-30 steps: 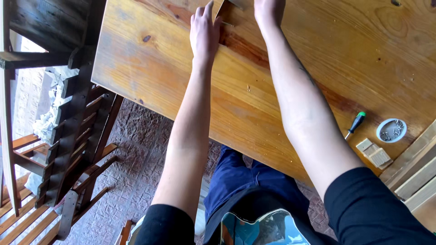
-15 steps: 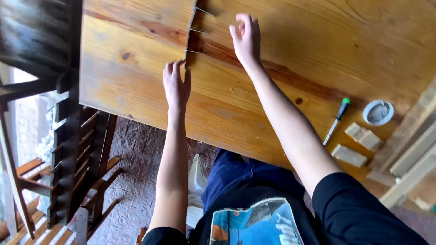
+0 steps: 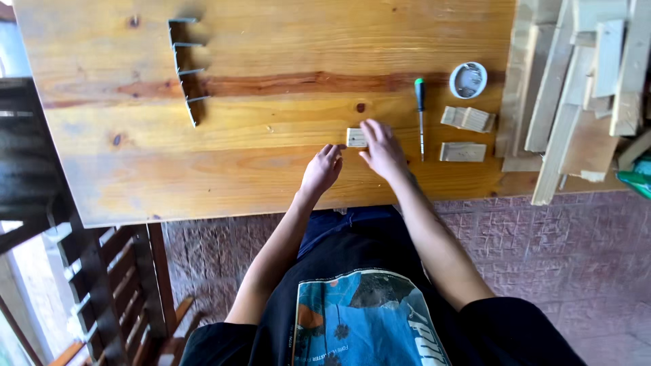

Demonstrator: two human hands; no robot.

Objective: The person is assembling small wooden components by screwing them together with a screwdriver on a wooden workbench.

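Observation:
A small pale wooden block (image 3: 355, 137) lies on the varnished wooden table (image 3: 271, 163) near its front edge. My right hand (image 3: 382, 149) rests over the block's right end, fingers touching it. My left hand (image 3: 323, 169) lies flat on the table just left of and below the block, fingers loosely together, holding nothing. A thin metal comb-like piece with several prongs (image 3: 186, 70) stands on the table far to the left.
A green-handled screwdriver (image 3: 420, 115) lies right of my hands. Beyond it are a round shallow tin (image 3: 468, 80) and two wood blocks (image 3: 466, 118) (image 3: 462, 152). A pile of wood slats (image 3: 583, 81) fills the right side. A dark wooden chair (image 3: 102, 285) stands at lower left.
Both hands have drawn back from the pronged metal piece at the far left and now lie near the front edge by the small block. The view has shifted.

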